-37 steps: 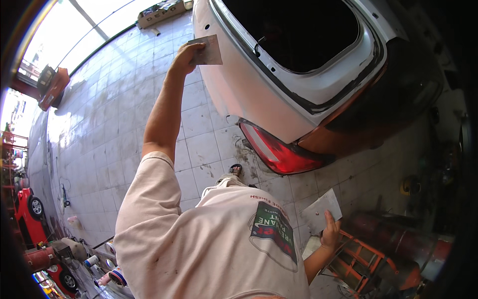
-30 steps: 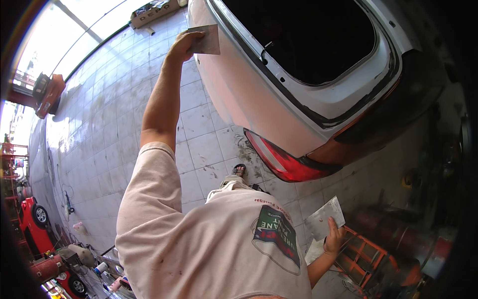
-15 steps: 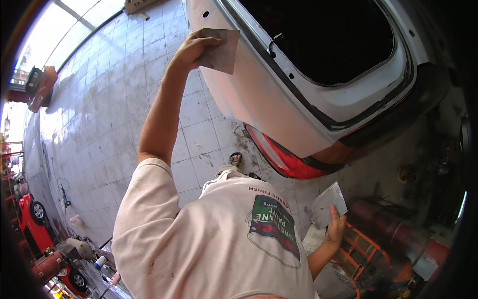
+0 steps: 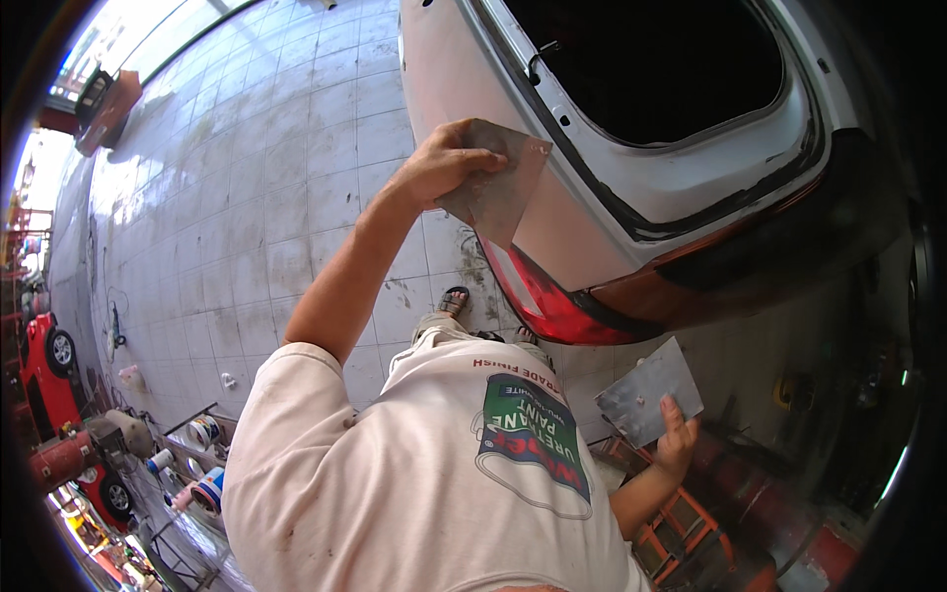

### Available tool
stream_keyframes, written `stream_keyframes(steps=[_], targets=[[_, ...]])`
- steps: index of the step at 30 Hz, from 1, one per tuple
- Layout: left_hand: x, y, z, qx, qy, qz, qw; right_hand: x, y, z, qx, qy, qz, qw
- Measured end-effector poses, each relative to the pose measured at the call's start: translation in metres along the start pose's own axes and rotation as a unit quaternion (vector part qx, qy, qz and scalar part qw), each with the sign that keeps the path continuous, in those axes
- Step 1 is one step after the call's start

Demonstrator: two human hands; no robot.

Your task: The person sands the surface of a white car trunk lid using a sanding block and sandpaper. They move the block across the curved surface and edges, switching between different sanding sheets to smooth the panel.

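My left hand (image 4: pixel 446 166) grips a thin square putty spreader (image 4: pixel 513 192), thumb on top. The spreader lies over the pinkish, filler-coloured rear side panel (image 4: pixel 557 232) of a white car; whether its edge touches the panel I cannot tell. Low on the right, my right hand (image 4: pixel 676 442) holds a flat grey metal plate (image 4: pixel 646 385), with a small pale dab near its middle. Below the panel sits the car's red tail light (image 4: pixel 543 301).
The car's dark rear opening (image 4: pixel 651 69) is at the upper right. An orange metal frame (image 4: pixel 681 528) stands below my right hand. Paint cans (image 4: pixel 205 485) crowd a rack at lower left, near a red car (image 4: pixel 49 370). Grey tiles (image 4: pixel 266 197) cover the floor.
My left hand and its spreader have come down the panel toward the tail light and to the right. The right hand's plate has shifted slightly right and is tilted differently.
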State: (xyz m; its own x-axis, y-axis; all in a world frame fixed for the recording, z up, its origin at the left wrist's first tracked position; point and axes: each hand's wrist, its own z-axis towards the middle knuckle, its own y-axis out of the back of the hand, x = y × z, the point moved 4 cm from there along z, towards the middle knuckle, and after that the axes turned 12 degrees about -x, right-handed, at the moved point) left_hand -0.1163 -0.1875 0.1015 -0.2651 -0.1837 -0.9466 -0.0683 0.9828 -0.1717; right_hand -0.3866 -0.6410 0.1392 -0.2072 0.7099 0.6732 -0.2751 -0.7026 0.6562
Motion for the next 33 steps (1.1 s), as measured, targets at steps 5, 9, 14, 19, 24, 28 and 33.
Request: stream_keyframes(steps=[5,9,14,19,24,28,33], targets=[[0.026,-0.058,-0.069,0.103,-0.027,0.035,0.994,-0.088,0.017,0.012,-0.008,-0.228,0.248,0.941],[0.035,-0.101,-0.144,0.171,-0.046,0.177,0.968,-0.056,0.016,0.066,0.089,-0.303,0.483,0.817],[0.101,-0.094,-0.221,-0.052,0.021,0.527,0.848,-0.026,-0.006,0.093,0.179,-0.246,0.64,0.705],[0.062,-0.158,-0.304,-0.205,-0.209,0.309,0.905,0.004,-0.046,0.093,0.237,-0.183,0.731,0.614],[0.027,-0.264,-0.367,-0.231,-0.445,0.332,0.799,0.093,-0.072,0.073,0.263,-0.156,0.748,0.589],[0.07,-0.268,-0.414,-0.308,-0.472,0.336,0.755,0.109,-0.071,0.025,0.249,-0.127,0.727,0.627],[0.123,-0.231,-0.465,-0.46,-0.433,0.282,0.723,0.112,-0.076,-0.098,0.342,-0.017,0.612,0.713]])
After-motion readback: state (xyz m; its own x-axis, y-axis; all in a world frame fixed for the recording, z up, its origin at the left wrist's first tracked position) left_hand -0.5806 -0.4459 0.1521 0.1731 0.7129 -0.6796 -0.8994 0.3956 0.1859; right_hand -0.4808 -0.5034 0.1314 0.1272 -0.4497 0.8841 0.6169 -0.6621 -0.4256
